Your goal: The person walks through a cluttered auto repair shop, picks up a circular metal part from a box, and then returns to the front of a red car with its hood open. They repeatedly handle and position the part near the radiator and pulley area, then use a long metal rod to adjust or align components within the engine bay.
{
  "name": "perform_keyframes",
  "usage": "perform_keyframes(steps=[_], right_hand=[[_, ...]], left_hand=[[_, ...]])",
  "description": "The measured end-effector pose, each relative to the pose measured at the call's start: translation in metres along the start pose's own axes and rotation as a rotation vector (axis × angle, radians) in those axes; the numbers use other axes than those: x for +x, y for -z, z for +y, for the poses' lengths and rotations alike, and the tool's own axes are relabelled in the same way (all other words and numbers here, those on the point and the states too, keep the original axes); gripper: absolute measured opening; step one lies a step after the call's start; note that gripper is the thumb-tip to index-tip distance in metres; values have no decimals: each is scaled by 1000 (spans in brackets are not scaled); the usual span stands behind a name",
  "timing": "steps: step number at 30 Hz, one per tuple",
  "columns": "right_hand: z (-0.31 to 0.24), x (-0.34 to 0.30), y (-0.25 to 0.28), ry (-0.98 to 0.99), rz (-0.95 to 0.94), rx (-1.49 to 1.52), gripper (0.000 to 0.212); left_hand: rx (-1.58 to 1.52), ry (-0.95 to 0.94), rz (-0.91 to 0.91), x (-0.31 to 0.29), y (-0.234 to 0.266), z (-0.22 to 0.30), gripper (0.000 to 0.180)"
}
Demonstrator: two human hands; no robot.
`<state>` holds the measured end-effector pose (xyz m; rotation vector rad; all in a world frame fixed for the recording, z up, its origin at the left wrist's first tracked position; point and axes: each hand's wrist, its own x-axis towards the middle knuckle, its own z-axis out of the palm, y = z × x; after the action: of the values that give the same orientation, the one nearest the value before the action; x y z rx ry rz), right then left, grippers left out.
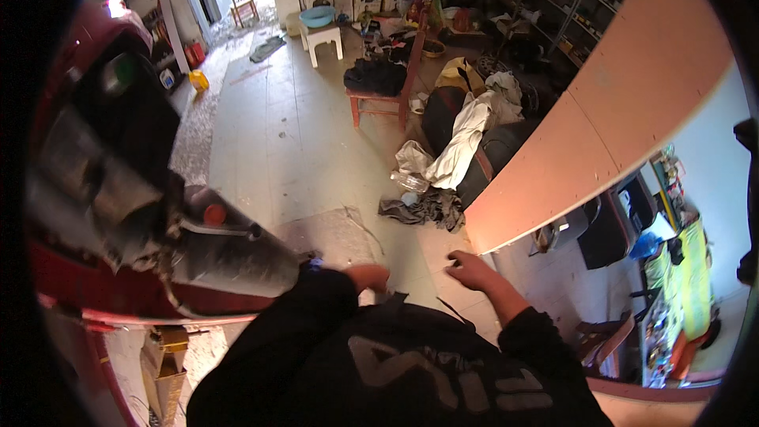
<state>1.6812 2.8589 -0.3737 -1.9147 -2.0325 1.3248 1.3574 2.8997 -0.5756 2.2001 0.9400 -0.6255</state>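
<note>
Dark-sleeved forearms nearest, reaching forward. Left hand (368, 275) touching the end of a grey metal cylinder (237, 257), perhaps to steady it; grip impossible to tell. Right hand (468, 270) empty, fingers loosely spread, just beside the pale slanted board (601, 126). Beyond both, crumpled rags (423, 209) on the floor.

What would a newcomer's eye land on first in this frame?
Most likely the red motorcycle filling the left side, its grey exhaust pipe running toward the person's left hand. The right hand hangs open beside a long orange board slanting across the right. Behind, a wooden chair stands amid scattered clothes on the tiled floor.
</note>
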Motion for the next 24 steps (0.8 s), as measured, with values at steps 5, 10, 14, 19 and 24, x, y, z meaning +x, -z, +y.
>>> perform_keyframes(steps=[5, 10, 14, 19, 24], right_hand=[[-8, 90, 55, 213, -22, 7, 58], [90, 187, 109, -140, 88, -58, 59], [155, 265, 141, -103, -377, -421, 63], [139, 420, 204, 110, -410, -111, 60], [40, 575, 257, 41, -315, -372, 57]], left_hand=[[20, -115, 242, 99, 234, 42, 31], [-345, -334, 453, 128, 349, -3, 45], [-513, 302, 489, 85, 291, -154, 43], [-573, 842, 300, -47, 105, -278, 45], [-822, 1097, 207, -96, 10, -276, 41]])
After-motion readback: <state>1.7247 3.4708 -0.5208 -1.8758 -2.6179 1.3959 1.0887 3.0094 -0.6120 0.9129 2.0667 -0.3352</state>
